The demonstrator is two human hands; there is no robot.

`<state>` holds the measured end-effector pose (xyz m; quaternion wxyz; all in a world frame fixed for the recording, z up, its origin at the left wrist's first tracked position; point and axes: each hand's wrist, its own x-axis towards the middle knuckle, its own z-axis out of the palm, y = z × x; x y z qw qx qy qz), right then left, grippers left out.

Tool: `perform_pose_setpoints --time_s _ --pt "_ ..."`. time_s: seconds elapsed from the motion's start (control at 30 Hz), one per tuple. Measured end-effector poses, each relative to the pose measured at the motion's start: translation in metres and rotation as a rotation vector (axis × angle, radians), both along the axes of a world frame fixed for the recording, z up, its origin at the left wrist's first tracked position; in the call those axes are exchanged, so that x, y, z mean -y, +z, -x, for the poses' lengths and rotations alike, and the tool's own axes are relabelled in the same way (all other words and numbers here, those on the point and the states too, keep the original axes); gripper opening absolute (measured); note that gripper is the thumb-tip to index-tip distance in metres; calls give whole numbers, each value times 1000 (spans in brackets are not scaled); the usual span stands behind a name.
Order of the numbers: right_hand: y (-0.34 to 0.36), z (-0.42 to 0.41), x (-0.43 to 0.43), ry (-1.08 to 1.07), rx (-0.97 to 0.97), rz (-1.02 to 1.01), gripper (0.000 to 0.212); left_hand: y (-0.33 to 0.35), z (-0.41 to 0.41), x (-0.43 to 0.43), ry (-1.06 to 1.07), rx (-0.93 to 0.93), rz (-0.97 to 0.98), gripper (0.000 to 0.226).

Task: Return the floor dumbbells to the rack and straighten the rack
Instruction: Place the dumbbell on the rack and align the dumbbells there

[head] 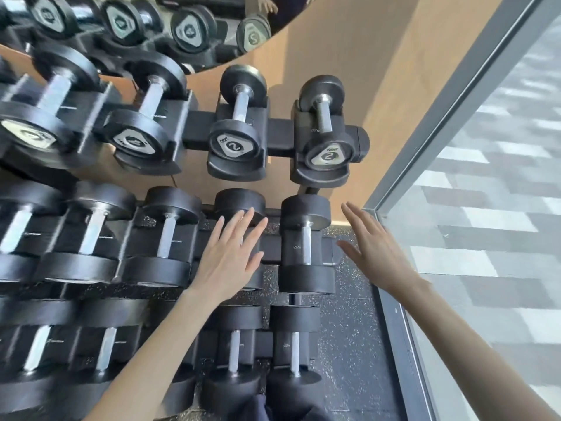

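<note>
A black three-tier rack (282, 133) of dumbbells stands against a tan wall (349, 56), seen from above. A mirror (170, 28) on the far wall repeats the top row. To the right a grey-framed window (455, 123) runs down to the floor, with pale paved blocks outside. The floor (349, 344) under the rack is dark rubber flecked with white, and no dumbbell lies loose on the part that shows. Every cradle in view holds a dumbbell; the two at the right end of the top tier, one (235, 126) and the other (326, 132), bear a 2 on their end caps. The left hand (230, 253) hangs flat, fingers spread and straight, over the second dumbbell (239, 205) from the right on the middle tier; whether it touches is unclear. The right hand (373, 250) is also open and empty, held just right of the end dumbbell (306, 247) of that tier, apart from it. The left side of the rack is blurred.
</note>
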<state>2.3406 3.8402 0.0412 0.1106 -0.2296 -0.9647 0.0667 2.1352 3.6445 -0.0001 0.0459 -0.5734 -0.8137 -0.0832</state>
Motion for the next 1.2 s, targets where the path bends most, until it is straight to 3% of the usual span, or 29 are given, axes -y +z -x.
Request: perform_pose_setpoints --time_s 0.17,0.3,0.43,0.6,0.8,1.0,1.2 --pt "-2 -6 -21 19 3 38 64 4 -9 -16 -15 15 -35 58" --pt "6 17 -70 1 -42 100 62 22 9 -74 -35 -36 -89 61" --pt "16 61 -128 -41 -105 81 59 48 28 -162 -21 -145 -36 67" --pt "5 102 -176 -98 -23 247 58 48 45 -229 -44 -113 56 68" --pt "-7 126 -196 -149 -108 343 42 39 63 -263 -13 142 12 61" --pt "-15 136 -174 -253 -183 266 28 38 65 -268 17 140 -55 40" --pt "-4 130 -179 -240 -140 319 30 39 57 -270 67 103 -55 43"
